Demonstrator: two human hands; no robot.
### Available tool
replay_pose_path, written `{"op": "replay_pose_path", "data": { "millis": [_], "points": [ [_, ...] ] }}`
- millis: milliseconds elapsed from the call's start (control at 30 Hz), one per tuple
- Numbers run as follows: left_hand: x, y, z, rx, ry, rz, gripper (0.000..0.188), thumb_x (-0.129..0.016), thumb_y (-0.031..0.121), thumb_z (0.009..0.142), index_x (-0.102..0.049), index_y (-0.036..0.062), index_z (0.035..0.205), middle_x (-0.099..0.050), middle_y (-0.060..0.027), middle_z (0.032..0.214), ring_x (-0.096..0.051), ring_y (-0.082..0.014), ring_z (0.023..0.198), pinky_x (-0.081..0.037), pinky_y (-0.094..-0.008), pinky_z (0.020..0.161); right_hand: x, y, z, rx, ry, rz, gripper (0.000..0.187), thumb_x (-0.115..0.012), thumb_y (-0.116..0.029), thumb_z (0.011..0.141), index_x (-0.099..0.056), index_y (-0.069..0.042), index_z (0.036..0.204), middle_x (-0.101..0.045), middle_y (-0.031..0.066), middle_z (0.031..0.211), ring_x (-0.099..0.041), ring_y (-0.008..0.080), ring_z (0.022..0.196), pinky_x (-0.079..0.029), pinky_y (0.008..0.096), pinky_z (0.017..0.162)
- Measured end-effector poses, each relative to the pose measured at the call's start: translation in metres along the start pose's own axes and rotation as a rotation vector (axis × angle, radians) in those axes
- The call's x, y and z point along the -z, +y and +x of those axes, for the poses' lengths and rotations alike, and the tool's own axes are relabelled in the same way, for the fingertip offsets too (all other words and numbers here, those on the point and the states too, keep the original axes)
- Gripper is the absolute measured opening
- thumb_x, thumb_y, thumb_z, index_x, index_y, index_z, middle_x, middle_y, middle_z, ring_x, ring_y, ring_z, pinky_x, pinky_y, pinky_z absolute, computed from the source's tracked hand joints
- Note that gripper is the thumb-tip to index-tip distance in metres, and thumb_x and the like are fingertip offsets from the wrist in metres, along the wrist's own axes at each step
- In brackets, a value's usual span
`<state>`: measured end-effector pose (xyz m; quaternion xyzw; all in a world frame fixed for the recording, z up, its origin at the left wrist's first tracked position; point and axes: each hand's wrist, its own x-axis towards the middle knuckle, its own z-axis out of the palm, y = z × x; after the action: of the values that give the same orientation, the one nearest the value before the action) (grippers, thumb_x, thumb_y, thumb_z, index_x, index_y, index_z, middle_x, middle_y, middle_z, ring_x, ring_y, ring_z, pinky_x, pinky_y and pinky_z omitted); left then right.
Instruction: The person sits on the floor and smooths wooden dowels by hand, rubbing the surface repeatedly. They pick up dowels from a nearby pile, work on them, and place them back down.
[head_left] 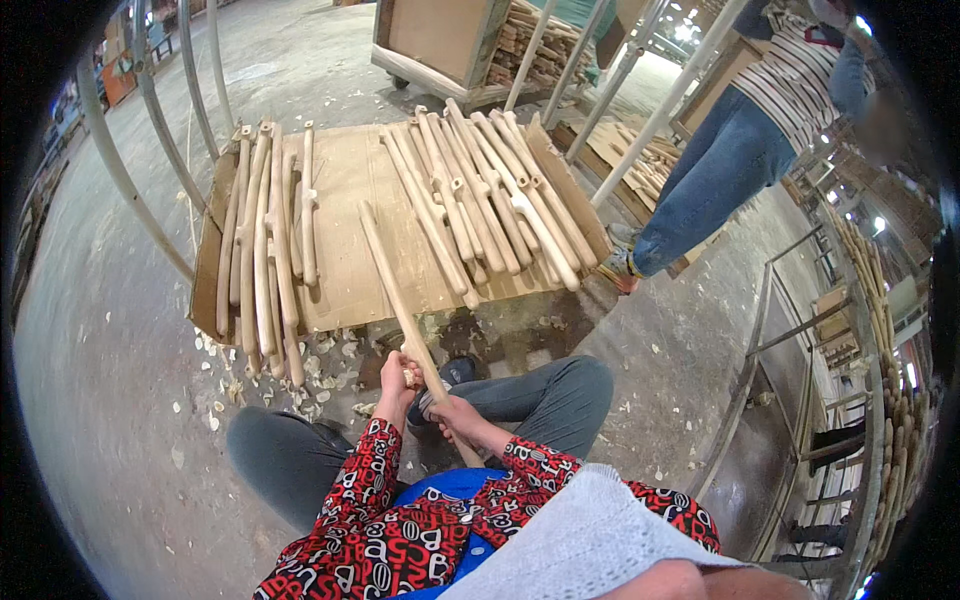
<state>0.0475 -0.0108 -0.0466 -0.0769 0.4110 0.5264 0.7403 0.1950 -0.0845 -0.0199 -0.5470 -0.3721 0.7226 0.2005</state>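
A long pale wooden stick [385,265] slants from my lap out over the near edge of a cardboard sheet [340,215]. Its lower part is gripped by my right hand [458,414], fingers wrapped round. Farther up the shaft, my left hand [396,376] is closed beside the wood, with something small and pale at its fingers that I cannot make out. On the cardboard lie two groups of similar knobbed sticks, a left group [262,230] and a larger right group [490,190].
Curled wood shavings [280,385] litter the floor near my legs. Upright metal poles [135,180] flank the cardboard. Beyond it stands a wheeled wooden cart [435,45]. A person in jeans [710,160] stands at the right, and a metal rack [850,400] holds more sticks.
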Motion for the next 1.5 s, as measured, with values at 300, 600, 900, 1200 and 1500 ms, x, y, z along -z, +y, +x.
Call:
{"op": "replay_pose_path", "data": {
  "millis": [300, 600, 900, 1200, 1500],
  "points": [
    [0.009, 0.002, 0.006, 0.046, 0.002, 0.009, 0.012, -0.048, 0.019, 0.078, -0.043, 0.0104, 0.073, -0.044, -0.0024, 0.056, -0.045, -0.0137, 0.042, -0.037, -0.0247, 0.035, -0.005, -0.007, -0.006, 0.001, -0.006, -0.114, 0.023, -0.056, -0.028, 0.087, -0.045, -0.008, 0.092, -0.048, 0.0005, 0.065, -0.048, 0.0102, 0.048, -0.042, 0.0251, 0.042],
    [-0.001, -0.009, 0.0, -0.173, -0.069, 0.098, 0.021, -0.052, 0.026, 0.093, -0.048, 0.0092, 0.081, -0.048, 0.0007, 0.059, -0.048, -0.0107, 0.046, -0.04, -0.0239, 0.037, 0.003, 0.0, 0.0, 0.002, -0.018, -0.011, 0.022, -0.056, -0.028, 0.089, -0.046, -0.009, 0.093, -0.049, 0.0007, 0.069, -0.048, 0.0097, 0.049, -0.043, 0.025, 0.043],
    [0.003, -0.006, 0.009, -0.029, -0.055, 0.052, 0.009, -0.045, 0.016, 0.083, -0.043, 0.0079, 0.078, -0.05, -0.0053, 0.063, -0.048, -0.0147, 0.048, -0.038, -0.0249, 0.037, 0.002, 0.009, -0.001, 0.065, 0.121, -0.161, 0.028, -0.059, -0.028, 0.083, -0.046, -0.004, 0.09, -0.051, 0.0033, 0.065, -0.05, 0.0126, 0.044, -0.044, 0.0281, 0.039],
    [-0.006, -0.013, 0.0, -0.022, -0.096, 0.079, 0.022, -0.05, 0.032, 0.091, -0.047, 0.0108, 0.083, -0.049, -0.0013, 0.061, -0.049, -0.0129, 0.048, -0.039, -0.024, 0.038, 0.014, 0.014, -0.007, 0.043, 0.099, -0.144, 0.033, -0.059, -0.029, 0.084, -0.045, -0.003, 0.1, -0.053, 0.0047, 0.066, -0.052, 0.0136, 0.044, -0.045, 0.0295, 0.039],
    [0.004, -0.018, -0.001, -0.283, -0.119, 0.281, 0.011, -0.047, 0.017, 0.091, -0.05, 0.0067, 0.091, -0.052, -0.0022, 0.07, -0.051, -0.0149, 0.056, -0.043, -0.0271, 0.046, 0.014, 0.004, -0.011, 0.045, 0.026, -0.102, 0.031, -0.059, -0.028, 0.087, -0.044, -0.006, 0.103, -0.05, 0.0032, 0.068, -0.052, 0.0123, 0.049, -0.045, 0.0279, 0.042]
  ]
}}
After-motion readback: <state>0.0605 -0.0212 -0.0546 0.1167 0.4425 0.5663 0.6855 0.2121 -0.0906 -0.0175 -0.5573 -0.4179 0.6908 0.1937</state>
